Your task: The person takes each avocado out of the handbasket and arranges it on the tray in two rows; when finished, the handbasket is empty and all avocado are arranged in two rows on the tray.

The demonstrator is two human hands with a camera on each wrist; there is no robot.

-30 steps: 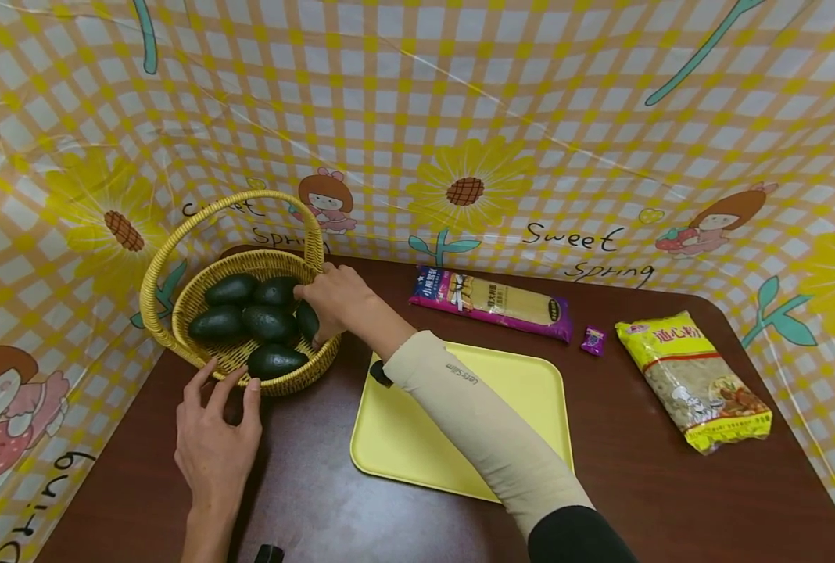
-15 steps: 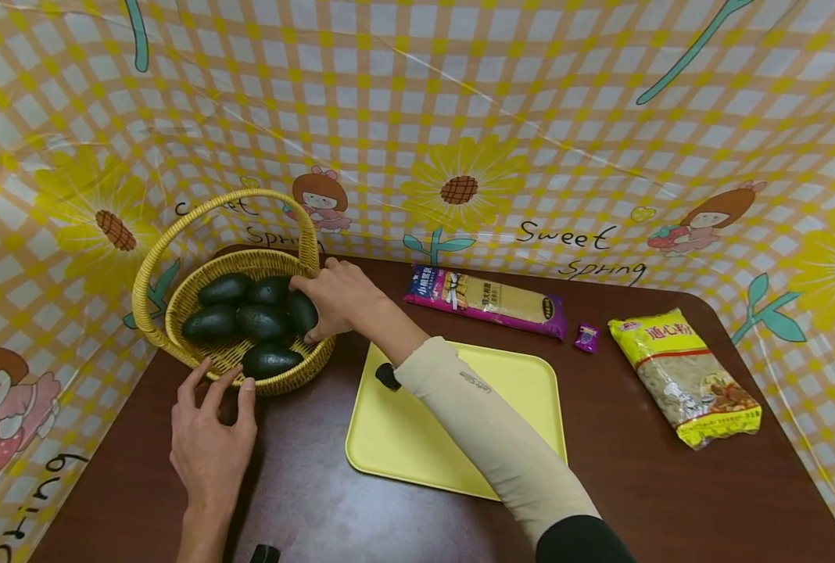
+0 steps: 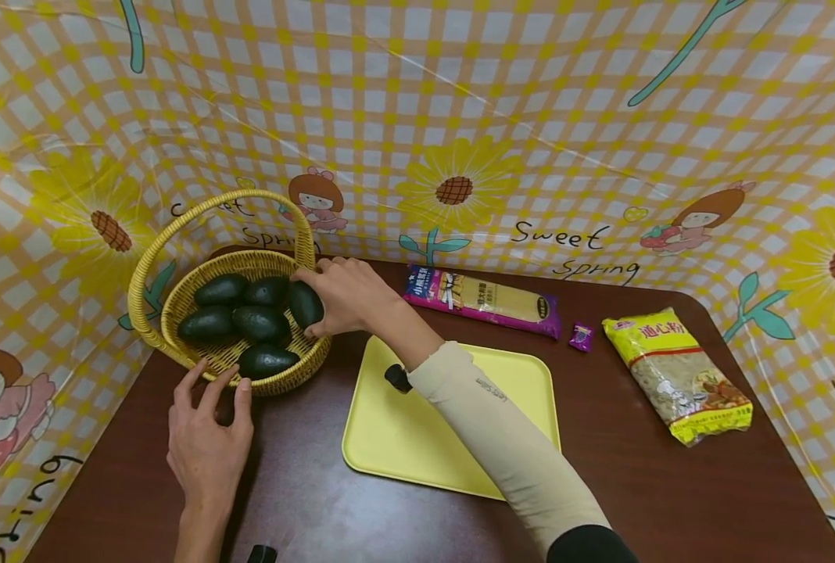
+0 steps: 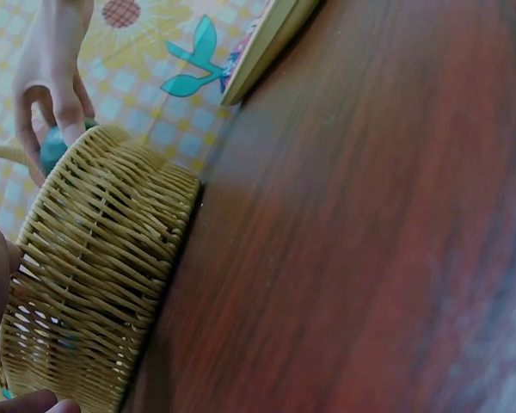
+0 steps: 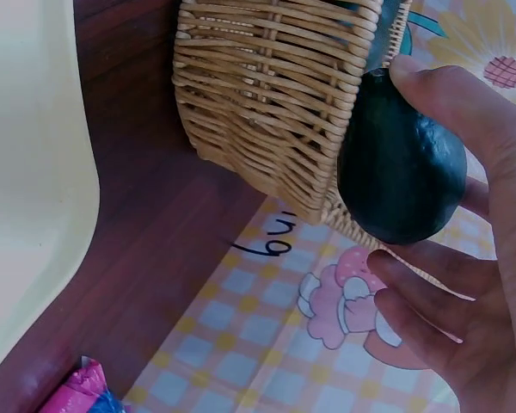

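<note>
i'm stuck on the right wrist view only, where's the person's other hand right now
Observer: In the head view, the left hand is at the near rim of the wicker basket, fingers spread.

Operator: ok and what's inside it, i mostly get the outside

Observer: Five avocados show in it, besides the avocado that the right hand holds at the right side of the rim.

Operator: got it, what's furthest over to the right

Observer: A macaroni bag with a yellow top and bottom, lying to the right of the yellow tray and apart from it.
</note>
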